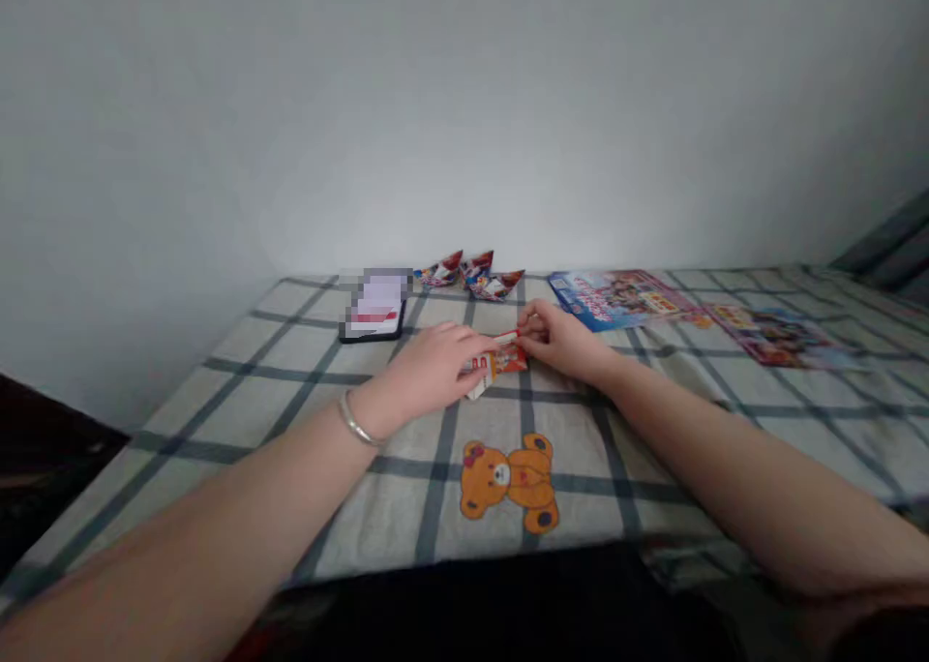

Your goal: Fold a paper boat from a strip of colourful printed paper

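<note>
Between my hands lies a piece of printed paper (pixel 500 360), coloured red, white and orange, partly folded, with one edge raised toward its right end. My left hand (pixel 439 362) presses over its left part, the fingers curled on it and hiding some of it. A silver bangle (pixel 355 418) circles my left wrist. My right hand (pixel 552 338) pinches the paper's right edge between thumb and fingertips. Beyond the hands, close to the wall, stand several small folded paper boats (pixel 494 285) in dark red, blue and white.
A phone (pixel 374 306) with a blurred screen is at the back left. Two colourful printed sheets, one nearer (pixel 624 297) and one farther right (pixel 776 333), lie flat. The checked cloth (pixel 305 376) has a printed bear (pixel 508 483) near the front edge. A pale wall (pixel 464 110) rises behind.
</note>
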Tool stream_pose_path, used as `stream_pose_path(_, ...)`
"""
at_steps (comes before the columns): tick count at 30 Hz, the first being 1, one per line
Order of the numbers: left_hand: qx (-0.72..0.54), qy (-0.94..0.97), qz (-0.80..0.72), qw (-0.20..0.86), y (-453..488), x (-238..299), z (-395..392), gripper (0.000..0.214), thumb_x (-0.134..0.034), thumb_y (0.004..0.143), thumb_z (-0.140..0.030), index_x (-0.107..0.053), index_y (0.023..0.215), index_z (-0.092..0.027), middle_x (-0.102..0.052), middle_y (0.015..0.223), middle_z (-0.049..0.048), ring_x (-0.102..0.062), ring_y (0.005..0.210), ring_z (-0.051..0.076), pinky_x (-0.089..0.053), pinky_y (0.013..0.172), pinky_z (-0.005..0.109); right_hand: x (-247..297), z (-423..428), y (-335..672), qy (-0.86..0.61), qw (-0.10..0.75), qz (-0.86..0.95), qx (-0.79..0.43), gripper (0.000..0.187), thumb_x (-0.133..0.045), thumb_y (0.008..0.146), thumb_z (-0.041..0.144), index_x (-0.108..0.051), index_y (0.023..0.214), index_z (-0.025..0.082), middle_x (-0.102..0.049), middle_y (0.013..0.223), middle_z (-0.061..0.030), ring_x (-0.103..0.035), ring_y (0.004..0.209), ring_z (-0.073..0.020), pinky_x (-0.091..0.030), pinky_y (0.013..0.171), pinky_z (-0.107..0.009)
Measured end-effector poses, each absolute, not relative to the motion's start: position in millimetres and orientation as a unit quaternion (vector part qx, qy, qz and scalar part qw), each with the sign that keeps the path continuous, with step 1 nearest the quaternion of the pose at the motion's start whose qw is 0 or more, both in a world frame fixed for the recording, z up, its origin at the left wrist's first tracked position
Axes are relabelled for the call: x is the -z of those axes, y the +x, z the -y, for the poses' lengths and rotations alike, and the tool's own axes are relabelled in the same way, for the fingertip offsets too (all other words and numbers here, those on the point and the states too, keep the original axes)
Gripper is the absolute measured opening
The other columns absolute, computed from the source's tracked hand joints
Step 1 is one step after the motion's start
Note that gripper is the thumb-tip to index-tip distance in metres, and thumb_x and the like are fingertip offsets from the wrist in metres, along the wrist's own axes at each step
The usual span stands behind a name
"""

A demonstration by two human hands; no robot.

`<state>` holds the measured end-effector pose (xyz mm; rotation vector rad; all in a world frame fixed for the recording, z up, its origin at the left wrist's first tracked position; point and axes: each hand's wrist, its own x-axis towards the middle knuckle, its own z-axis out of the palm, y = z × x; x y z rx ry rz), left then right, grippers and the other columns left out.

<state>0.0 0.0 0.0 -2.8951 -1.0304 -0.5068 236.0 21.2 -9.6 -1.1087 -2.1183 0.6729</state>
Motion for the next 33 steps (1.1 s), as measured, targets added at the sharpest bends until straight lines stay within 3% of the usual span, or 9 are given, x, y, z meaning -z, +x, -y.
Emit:
stream_pose_path(5, 0.21, -0.903, 0.373, -0.047, -3.2, 0.6, -4.8, 0.035, -0.058, 0.087, -0.02, -0.061, 0.122, -0.025, -0.066, 0.104, 0.0043, -0.059, 0.099, 0.022, -0.047, 0.087, 0.036, 7.5, -23.1, 244.0, -0.42, 0.292, 0.846, -0.148, 0.023, -0.055, 0.079, 0.012, -0.05, 0.099, 0.022, -0.058, 0.071, 0.0039, -0.055, 0.06, -0.0118, -0.04, 0.057, -0.023)
stream_pose_path(9, 0.234, -0.896, 0.37, -0.075, -4.4, 0.3, -6.4, 0.031, -0.059, 0.087, -0.021, -0.062, 0.117, -0.024, -0.067, 0.104, 0.0034, -0.059, 0.098, 0.021, -0.047, 0.086, 0.036, 5.1, -21.9, 243.7, -0.372, 0.263, 0.885, -0.099, 0.028, -0.057, 0.078, 0.009, -0.057, 0.103, 0.021, -0.063, 0.087, -0.0007, -0.056, 0.065, -0.0113, -0.044, 0.062, -0.024)
stream_pose_path(12, 0.232, -0.899, 0.365, -0.078, -4.2, -0.7, -6.2, 0.029, -0.061, 0.087, -0.022, -0.062, 0.116, -0.022, -0.067, 0.106, 0.0037, -0.059, 0.099, 0.021, -0.047, 0.088, 0.036, 3.0, -21.7, 242.0, -0.32, 0.255, 0.907, -0.095, 0.022, -0.059, 0.083, 0.012, -0.062, 0.102, 0.021, -0.065, 0.104, -0.0051, -0.061, 0.085, -0.0153, -0.049, 0.077, -0.028)
stream_pose_path(15, 0.221, -0.902, 0.364, -0.071, -4.0, -0.7, -6.3, 0.03, -0.062, 0.088, -0.025, -0.062, 0.118, -0.022, -0.067, 0.107, 0.0042, -0.058, 0.101, 0.022, -0.046, 0.089, 0.036, 1.8, -22.3, 241.2, -0.297, 0.253, 0.916, -0.09, 0.016, -0.059, 0.088, 0.018, -0.066, 0.102, 0.021, -0.066, 0.108, -0.0069, -0.06, 0.104, -0.0194, -0.048, 0.09, -0.033)
stream_pose_path(22, 0.192, -0.922, 0.336, -0.031, -4.3, 3.3, -10.3, 0.029, -0.062, 0.09, -0.03, -0.063, 0.118, -0.02, -0.065, 0.111, 0.0056, -0.055, 0.107, 0.023, -0.044, 0.095, 0.037, 4.2, -21.3, 236.8, -0.331, 0.212, 0.919, -0.029, 0.014, -0.06, 0.09, 0.024, -0.072, 0.097, 0.021, -0.07, 0.096, -0.0062, -0.062, 0.092, -0.0196, -0.047, 0.081, -0.032)
stream_pose_path(33, 0.18, -0.931, 0.316, -0.025, -3.2, 0.1, -10.9, 0.017, -0.064, 0.089, -0.03, -0.069, 0.103, -0.02, -0.064, 0.1, 0.0047, -0.057, 0.099, 0.021, -0.045, 0.091, 0.035, 6.7, -19.5, 226.5, -0.389, 0.228, 0.892, -0.01, 0.006, -0.066, 0.084, 0.024, -0.071, 0.084, 0.02, -0.067, 0.087, -0.0052, -0.06, 0.086, -0.0188, -0.043, 0.078, -0.029)
